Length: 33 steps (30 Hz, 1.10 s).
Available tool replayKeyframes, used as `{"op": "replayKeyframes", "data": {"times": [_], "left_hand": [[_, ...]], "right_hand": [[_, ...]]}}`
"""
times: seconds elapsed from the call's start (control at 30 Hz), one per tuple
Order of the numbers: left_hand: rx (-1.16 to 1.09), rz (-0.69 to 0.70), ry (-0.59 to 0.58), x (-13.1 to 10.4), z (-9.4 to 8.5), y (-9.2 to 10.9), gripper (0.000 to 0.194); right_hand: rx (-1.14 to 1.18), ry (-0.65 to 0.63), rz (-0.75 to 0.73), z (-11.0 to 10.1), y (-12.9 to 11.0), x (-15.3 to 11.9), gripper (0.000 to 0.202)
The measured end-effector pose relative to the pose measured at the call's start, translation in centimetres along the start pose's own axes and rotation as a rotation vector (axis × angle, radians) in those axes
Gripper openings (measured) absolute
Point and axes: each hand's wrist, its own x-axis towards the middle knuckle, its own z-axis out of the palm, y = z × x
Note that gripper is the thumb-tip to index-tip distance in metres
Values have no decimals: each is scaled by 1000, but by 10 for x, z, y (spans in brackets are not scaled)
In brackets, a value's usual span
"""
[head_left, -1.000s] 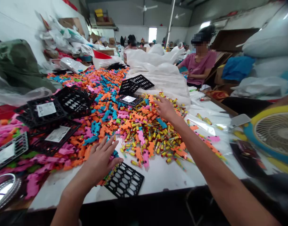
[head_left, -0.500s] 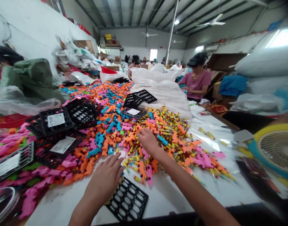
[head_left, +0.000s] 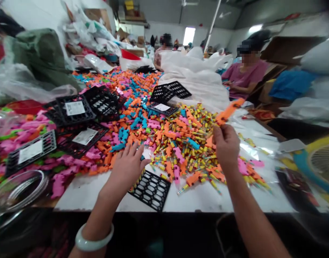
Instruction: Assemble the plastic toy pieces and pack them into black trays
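My right hand (head_left: pixel 226 145) is raised over the right side of the pile, closed on an orange plastic toy piece (head_left: pixel 230 111) that sticks up and to the right. My left hand (head_left: pixel 128 163) lies palm down with its fingers spread, over the far-left part of a black grid tray (head_left: pixel 153 190). Some small yellow pieces show beside its palm on that tray. Whether the left hand touches the tray, I cannot tell. Ahead of both hands is a heap of small yellow tubes (head_left: pixel 160 157) with clear tips, mixed with orange, pink and blue toy pieces.
Black grid trays with white labels (head_left: pixel 75 108) lie on the colourful pieces at left. More black trays (head_left: pixel 169 91) rest near white plastic sheeting (head_left: pixel 193 77). A round clear container (head_left: pixel 32 190) stands at left, a yellow and blue fan (head_left: pixel 317 163) at right. Co-workers sit beyond.
My right hand has lifted from the pile and moved right, now with an orange toy piece in it. My left hand has spread its fingers. The view has tilted down.
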Motion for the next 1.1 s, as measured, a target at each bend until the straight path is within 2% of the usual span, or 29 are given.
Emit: {"op": "replayKeyframes", "data": {"times": [0.03, 0.1, 0.17, 0.2, 0.27, 0.33, 0.43, 0.53, 0.7, 0.87, 0.97, 1.1], "left_hand": [[6, -11, 25, -1, -4, 0, 57], [8, -15, 76, -4, -8, -2, 61], [-16, 16, 86, -7, -6, -7, 63], [-39, 40, 68, -9, -3, -9, 62], [-100, 93, 10, -10, 4, -12, 61], [-153, 124, -32, -10, 9, -14, 60], [-184, 102, -51, -10, 10, -12, 55], [-188, 65, -54, -11, 8, -9, 51], [-195, 81, 0, -13, 8, -9, 48], [-209, 77, 33, -11, 15, -15, 54], [-230, 96, 13, -9, 13, -15, 58], [-237, 96, 35, -9, 10, -12, 60]], "right_hand": [[43, -70, 41, -4, -3, -9, 26], [153, -323, 109, 0, -8, -40, 25], [263, -617, 170, 16, -9, -85, 25], [303, -725, 214, 26, -8, -108, 23], [396, -867, 326, 48, -8, -149, 22], [534, -946, 464, 68, -12, -177, 25], [712, -1018, 594, 93, -18, -194, 29], [697, -1056, 562, 108, -14, -196, 27], [459, -1026, 331, 107, -1, -196, 15], [266, -1037, -24, 100, -9, -192, 4], [188, -1026, -94, 104, -13, -195, 8], [-5, -987, -145, 116, -13, -216, 9]]}}
